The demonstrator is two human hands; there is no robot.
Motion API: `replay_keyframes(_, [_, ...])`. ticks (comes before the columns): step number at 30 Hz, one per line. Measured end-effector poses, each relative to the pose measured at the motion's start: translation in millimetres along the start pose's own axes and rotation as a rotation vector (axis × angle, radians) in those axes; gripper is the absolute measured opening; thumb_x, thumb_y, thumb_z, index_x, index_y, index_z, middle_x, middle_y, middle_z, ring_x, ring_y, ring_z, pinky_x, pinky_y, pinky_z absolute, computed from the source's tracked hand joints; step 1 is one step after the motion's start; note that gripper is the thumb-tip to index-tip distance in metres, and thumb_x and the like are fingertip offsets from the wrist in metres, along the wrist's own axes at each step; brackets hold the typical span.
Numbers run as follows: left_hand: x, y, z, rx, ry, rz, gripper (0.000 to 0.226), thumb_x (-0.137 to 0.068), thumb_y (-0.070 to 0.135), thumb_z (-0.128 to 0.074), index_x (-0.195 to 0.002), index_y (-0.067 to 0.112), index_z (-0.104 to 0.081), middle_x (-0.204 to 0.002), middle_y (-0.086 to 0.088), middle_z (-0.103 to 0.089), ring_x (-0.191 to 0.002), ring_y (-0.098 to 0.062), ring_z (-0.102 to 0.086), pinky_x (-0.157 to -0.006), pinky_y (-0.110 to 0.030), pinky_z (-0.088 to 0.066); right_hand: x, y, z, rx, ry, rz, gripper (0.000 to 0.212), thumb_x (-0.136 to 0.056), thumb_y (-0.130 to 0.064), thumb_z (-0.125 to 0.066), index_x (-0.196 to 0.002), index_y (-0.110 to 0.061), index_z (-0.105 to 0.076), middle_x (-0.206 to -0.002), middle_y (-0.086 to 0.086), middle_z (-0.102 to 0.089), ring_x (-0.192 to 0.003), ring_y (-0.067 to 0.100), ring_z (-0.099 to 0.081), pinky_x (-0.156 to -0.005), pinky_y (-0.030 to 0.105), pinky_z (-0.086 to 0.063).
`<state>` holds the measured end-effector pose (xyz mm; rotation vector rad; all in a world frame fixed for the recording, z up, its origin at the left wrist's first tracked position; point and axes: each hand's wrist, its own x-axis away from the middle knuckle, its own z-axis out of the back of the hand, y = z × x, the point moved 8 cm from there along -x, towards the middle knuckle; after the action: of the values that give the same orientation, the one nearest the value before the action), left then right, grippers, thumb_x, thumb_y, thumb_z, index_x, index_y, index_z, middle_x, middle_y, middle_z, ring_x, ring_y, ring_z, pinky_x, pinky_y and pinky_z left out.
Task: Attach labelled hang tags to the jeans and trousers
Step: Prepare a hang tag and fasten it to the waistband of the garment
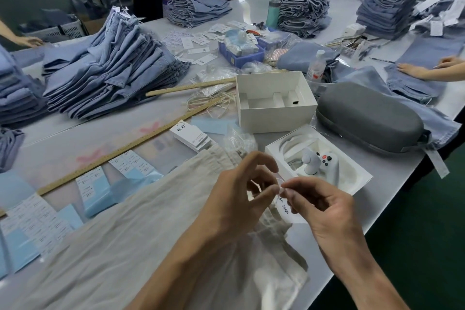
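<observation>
Cream trousers (130,229) lie spread across the near table. Above their waistband, my left hand (239,196) and my right hand (324,209) meet fingertip to fingertip, both pinching a thin clear tag string. A white hang tag (285,209) with dark handwriting hangs below the fingers, partly hidden by my right hand. A stack of white hang tags (192,138) rests just beyond the trousers. Sheets of printed labels on blue backing (93,189) lie to the left.
A long wooden ruler (120,151) runs diagonally. A white box (275,100), a tray with a white controller (318,161) and a grey case (367,118) stand on the right. Stacks of blue jeans (108,68) fill the far table, where other people's hands work.
</observation>
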<state>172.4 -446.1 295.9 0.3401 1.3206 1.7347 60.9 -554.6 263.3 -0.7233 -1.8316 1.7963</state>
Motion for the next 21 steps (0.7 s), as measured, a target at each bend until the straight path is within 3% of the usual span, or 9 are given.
replay_keyframes(8, [-0.2, -1.1, -1.4, -0.030, -0.003, -0.009, 0.037, -0.090, 0.008, -0.075, -0.104, 0.031, -0.049, -0.084, 0.011, -0.072, -0.071, -0.009, -0.066, -0.066, -0.015, -0.049, -1.0, -1.1, 1.0, -0.020, -0.004, 0.003, 0.014, -0.074, -0.016, -0.077, -0.088, -0.019, -0.079, -0.079, 0.006, -0.075, -0.070, 0.006, -0.067, -0.069, 0.015, -0.055])
replay_keyframes(16, [1.4, 1.5, -7.0, -0.120, -0.042, -0.046, 0.039, -0.088, 0.009, -0.077, -0.100, 0.033, -0.049, -0.085, 0.012, -0.072, -0.069, 0.000, -0.061, -0.067, -0.015, -0.049, 1.5, 2.0, 2.1, 0.092, -0.043, 0.055, 0.017, -0.078, -0.017, -0.075, -0.088, -0.031, -0.079, -0.081, 0.000, -0.077, -0.073, 0.007, -0.071, -0.069, 0.013, -0.053])
replay_keyframes(21, [-0.8, -6.9, -0.4, -0.024, 0.034, 0.021, 0.031, -0.079, 0.017, -0.086, -0.095, 0.023, -0.060, -0.086, 0.012, -0.071, -0.079, -0.008, -0.068, -0.071, -0.028, -0.055, 3.6, -6.6, 7.9, 0.062, -0.042, 0.097, 0.016, -0.075, -0.021, -0.075, -0.089, -0.026, -0.080, -0.081, 0.005, -0.077, -0.074, 0.011, -0.072, -0.070, 0.014, -0.055])
